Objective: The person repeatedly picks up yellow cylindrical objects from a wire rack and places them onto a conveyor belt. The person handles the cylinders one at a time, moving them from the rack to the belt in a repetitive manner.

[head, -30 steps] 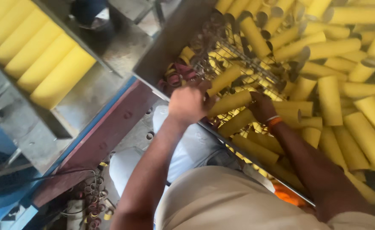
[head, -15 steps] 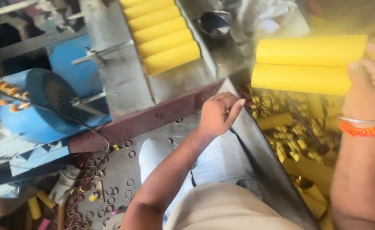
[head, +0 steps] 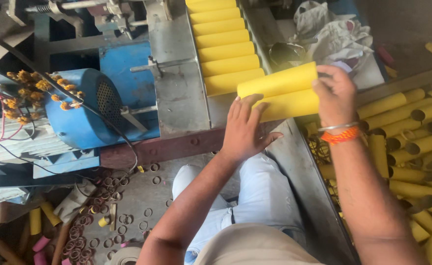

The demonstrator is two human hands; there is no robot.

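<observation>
Right hand (head: 337, 93) gripping two yellow tubes (head: 282, 92) at their right ends, left hand (head: 245, 128) flat against them, fingers spread — tray (head: 174, 73) of yellow tubes at 11 o'clock, bin (head: 302, 162) of more at 3 o'clock, blue motor (head: 81, 115) at 9 o'clock.

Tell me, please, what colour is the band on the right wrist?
Orange, beside a thin silvery bangle; the wristband shows in the head view.
</observation>
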